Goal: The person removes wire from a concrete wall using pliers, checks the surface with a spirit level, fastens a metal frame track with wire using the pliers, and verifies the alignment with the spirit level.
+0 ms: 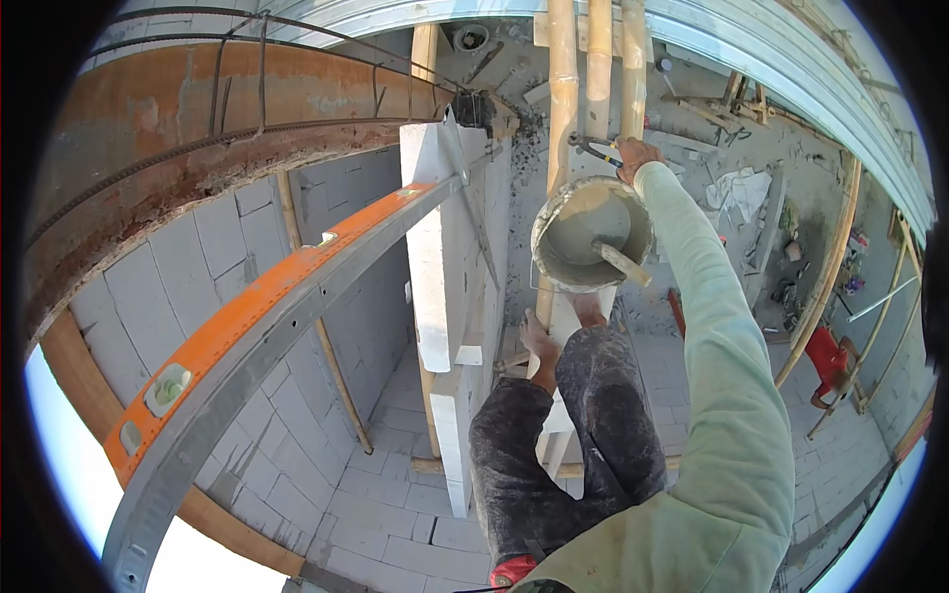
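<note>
Pincers (596,149), dark metal with yellow-and-black grips, are out ahead at arm's length, beyond the mortar bucket (551,251) and over the bamboo poles (563,69); whether the metal touches a pole, cannot tell. Right hand (640,159) has its fingers curled about the grip ends, the 2 handles standing apart; how firm the squeeze, cannot tell. Left hand out of view, state unknown. Handling, my judgement: rigid, small but dense for its size, head-heavy, not fragile; wet mortar on the grips would make them slick. Best hold is around both coloured grips, well back from the pivot, fingers out from between the handles. Containers: the bucket, rim caked and uneven, holds grey wet-looking mortar (581,237) well below the lip, with 1 tool, its pale handle (623,264) slanting out over the near side. Likely heavy; better lifted from beneath or by a bail than by that crusted edge. Farther off on the floor, 1 small round pail (471,39), contents too small to tell. At left, an orange spirit level (267,289) runs along a grey metal bar (287,339), close by the pale block wall (432,267).
</note>
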`<state>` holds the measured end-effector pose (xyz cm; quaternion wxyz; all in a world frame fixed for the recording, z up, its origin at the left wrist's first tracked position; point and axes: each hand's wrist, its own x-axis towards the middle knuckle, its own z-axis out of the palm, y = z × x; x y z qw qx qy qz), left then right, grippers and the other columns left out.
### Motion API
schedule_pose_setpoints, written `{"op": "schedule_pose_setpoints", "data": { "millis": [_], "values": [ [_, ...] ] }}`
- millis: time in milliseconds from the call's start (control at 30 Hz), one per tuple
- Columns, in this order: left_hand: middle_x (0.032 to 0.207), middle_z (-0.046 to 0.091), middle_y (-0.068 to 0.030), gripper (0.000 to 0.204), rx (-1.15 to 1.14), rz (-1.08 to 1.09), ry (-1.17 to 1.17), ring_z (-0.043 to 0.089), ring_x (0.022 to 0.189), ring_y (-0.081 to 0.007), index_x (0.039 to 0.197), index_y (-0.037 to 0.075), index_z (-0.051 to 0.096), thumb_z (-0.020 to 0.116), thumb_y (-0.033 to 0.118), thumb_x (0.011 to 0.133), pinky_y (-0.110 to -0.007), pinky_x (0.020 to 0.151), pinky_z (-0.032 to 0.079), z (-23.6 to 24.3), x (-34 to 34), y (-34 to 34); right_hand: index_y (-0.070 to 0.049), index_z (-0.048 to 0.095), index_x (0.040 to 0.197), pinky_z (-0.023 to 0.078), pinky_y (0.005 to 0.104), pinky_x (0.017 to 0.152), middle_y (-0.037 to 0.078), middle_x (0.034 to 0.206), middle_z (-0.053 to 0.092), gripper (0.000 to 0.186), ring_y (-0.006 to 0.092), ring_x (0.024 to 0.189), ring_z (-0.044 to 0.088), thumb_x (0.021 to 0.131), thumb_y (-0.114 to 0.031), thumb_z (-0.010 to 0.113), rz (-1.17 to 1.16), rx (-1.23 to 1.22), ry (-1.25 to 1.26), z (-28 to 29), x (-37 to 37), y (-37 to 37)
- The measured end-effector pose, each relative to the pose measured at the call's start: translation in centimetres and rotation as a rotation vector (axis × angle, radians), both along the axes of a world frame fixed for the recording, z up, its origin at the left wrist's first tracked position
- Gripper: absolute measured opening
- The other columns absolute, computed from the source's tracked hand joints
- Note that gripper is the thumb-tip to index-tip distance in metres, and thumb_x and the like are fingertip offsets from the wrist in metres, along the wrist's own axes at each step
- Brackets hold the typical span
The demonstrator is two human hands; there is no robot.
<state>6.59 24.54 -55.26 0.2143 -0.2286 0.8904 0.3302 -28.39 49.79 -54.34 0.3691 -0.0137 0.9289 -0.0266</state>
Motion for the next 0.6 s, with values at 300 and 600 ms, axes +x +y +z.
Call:
{"op": "schedule_pose_setpoints", "data": {
  "millis": [300, 600],
  "values": [
    [0.108, 0.054, -0.0197, 0.066, -0.018, 0.101, -0.080, 0.051, 0.099, -0.0379, 0.121, -0.003, 0.044, 0.073, 0.024, 0.069, -0.045, 0.085, 0.039, -4.5, 2.1, -0.8, -0.014, 0.043, 0.128, 0.046, 0.0428, 0.094, 0.013, 0.116, 0.057, 0.061, 0.0327, 0.113, 0.055, 0.074, -0.011, 0.071, 0.252, -0.099, -0.089, -6.5, -2.0, -1.1],
    [0.106, 0.053, -0.0145, 0.073, 0.044, 0.088, -0.070, 0.049, 0.095, -0.0299, 0.125, -0.003, 0.042, 0.074, 0.033, 0.069, -0.038, 0.083, 0.038, -4.2, 1.2, 0.0, -0.014, 0.046, 0.122, 0.045, 0.0452, 0.096, 0.011, 0.123, 0.053, 0.053, 0.0334, 0.119, 0.050, 0.076, -0.007, 0.069, 0.237, -0.006, -0.139, -12.7, -0.2, 1.9]
  ]
}}
